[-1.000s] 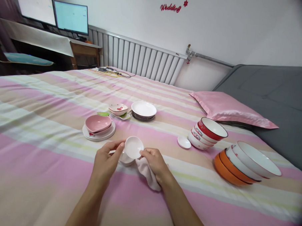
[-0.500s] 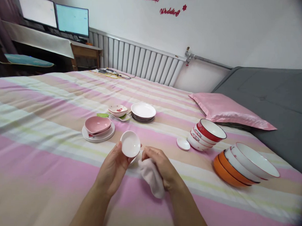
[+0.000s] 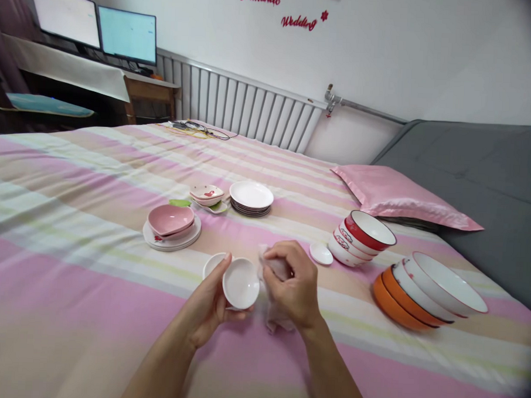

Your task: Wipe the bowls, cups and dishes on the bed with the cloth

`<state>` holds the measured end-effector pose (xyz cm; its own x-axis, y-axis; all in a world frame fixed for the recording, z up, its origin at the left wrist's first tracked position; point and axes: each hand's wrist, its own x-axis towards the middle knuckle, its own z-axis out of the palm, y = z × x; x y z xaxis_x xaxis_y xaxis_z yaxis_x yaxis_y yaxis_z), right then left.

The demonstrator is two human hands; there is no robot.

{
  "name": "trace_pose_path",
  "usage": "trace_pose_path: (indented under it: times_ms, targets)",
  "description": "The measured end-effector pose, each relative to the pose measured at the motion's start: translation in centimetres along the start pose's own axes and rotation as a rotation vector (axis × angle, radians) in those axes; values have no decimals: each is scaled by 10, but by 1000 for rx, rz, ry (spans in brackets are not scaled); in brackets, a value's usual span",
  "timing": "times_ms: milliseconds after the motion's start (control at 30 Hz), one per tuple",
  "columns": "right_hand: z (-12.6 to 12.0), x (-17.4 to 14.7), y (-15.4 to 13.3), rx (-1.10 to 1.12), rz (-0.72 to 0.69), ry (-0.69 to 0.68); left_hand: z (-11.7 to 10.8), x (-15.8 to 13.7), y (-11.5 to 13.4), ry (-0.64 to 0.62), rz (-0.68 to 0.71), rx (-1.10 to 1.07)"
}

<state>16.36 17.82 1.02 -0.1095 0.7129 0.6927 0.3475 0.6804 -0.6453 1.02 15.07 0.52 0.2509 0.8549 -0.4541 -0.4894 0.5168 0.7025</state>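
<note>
Gripped at its edge by my left hand (image 3: 210, 305) is a small white dish (image 3: 241, 284), its hollow tilted up toward me. Another white dish (image 3: 211, 263) shows partly behind it, mostly covered by the thumb and the held dish. My right hand (image 3: 293, 282) is closed around a pale pinkish cloth (image 3: 278, 318) just right of the held dish; its lower part hangs loose. Whether the cloth touches the dish's rim I cannot tell. Beyond my right hand a small white saucer (image 3: 321, 253) lies on the bed beside stacked red and white bowls (image 3: 370, 230).
On the striped bedsheet (image 3: 87, 344), a pink bowl (image 3: 171, 219) sits on white plates at left. Farther back are patterned dishes (image 3: 206, 192) and a plate stack (image 3: 251, 195). Large orange and white bowls (image 3: 449, 283) stand right, near a pink pillow (image 3: 402, 193). Cables (image 3: 202, 129) lie at the far edge.
My left hand has brought the dish lower and slightly right, uncovering more of the dish behind. My right hand with the cloth has shifted right and up, its fingers now curled over the cloth.
</note>
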Motion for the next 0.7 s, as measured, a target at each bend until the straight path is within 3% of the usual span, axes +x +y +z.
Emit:
trace_pose_path:
  times_ms: [100, 200, 500, 700]
  targets:
    - [7, -3, 1, -43, -209, -182, -1, 2, 0, -47, -29, -27]
    - [15, -6, 2, -64, -274, -299, -4, 4, -2, -72, -37, -81]
    - [16, -2, -3, -130, -210, -460, -7, 4, 2, -14, 17, -149]
    - [16, -5, 0, -146, -55, -503, -7, 3, 2, 90, 108, -61]
